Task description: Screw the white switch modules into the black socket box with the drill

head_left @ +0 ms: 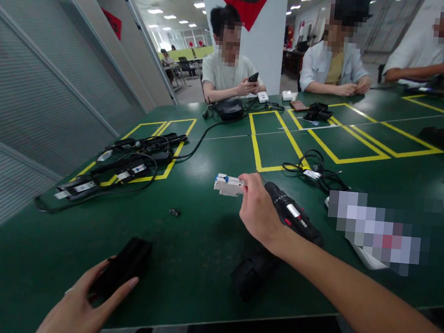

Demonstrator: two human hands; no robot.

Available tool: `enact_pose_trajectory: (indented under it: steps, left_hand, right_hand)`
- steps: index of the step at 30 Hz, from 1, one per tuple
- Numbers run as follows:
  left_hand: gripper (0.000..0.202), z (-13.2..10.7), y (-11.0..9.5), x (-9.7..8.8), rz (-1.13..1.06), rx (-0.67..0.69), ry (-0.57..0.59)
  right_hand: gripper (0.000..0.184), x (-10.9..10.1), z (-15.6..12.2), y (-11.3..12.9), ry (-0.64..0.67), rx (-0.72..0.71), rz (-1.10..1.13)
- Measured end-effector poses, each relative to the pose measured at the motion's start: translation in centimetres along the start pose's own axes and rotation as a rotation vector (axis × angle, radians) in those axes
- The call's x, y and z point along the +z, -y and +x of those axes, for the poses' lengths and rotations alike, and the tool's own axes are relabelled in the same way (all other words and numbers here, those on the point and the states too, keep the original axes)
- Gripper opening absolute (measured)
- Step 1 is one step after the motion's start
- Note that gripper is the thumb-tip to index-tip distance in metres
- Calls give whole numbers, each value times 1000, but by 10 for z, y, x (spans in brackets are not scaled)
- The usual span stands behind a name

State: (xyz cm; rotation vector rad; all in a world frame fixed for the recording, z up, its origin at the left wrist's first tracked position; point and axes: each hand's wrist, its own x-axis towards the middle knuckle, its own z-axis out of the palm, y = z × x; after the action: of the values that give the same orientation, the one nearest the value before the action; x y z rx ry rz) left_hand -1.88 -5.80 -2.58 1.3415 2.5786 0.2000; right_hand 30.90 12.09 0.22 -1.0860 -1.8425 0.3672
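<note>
The person's right hand reaches forward over a green table. It pinches a small white block with blue details between thumb and fingertips. The block is low over the tabletop, and it is unclear whether it touches the surface. The left hand is nearer the body and well apart from the right. It closes loosely around the near end of a flat black case lying on the table — thumb along one side, fingers on the other.

A black electric screwdriver lies just behind the right wrist, and a black pouch sits beside the forearm. Between the two hands, a little ahead of the left, is a tiny dark piece. Beyond the left hand, a tangle of black cables with labelled adapters spreads over yellow tape lines. Far beyond the right hand — across the table — three other people sit, one holding a phone.
</note>
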Motion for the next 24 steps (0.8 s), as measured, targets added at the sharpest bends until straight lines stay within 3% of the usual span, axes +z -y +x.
enact_pose_trajectory:
  steps: [4, 7, 11, 14, 18, 21, 24]
  left_hand:
    - [103, 5, -26, -3, 1, -57, 36]
    - [107, 13, -29, -5, 56, 4, -17]
    - [109, 11, -43, -11, 156, 169, -248]
    - [91, -1, -82, -22, 69, 376, -403]
    - [72, -14, -151, -29, -6, 652, -270]
    - [58, -13, -190, -24, 134, 644, -96]
    - [32, -10, -207, -17, 260, 585, -4]
  right_hand:
    - [21, 1, 0, -1, 47, -4, -28]
    - [22, 2, -1, -3, 93, -11, -46]
    - [22, 2, -2, -3, 208, -95, -51]
    - [21, 1, -4, -2, 346, -228, -27]
    - [21, -1, -5, 2, 493, -375, 1]
    - [23, -2, -4, 4, 537, -420, 5]
    - [22, -2, -3, 6, 539, -424, 4]
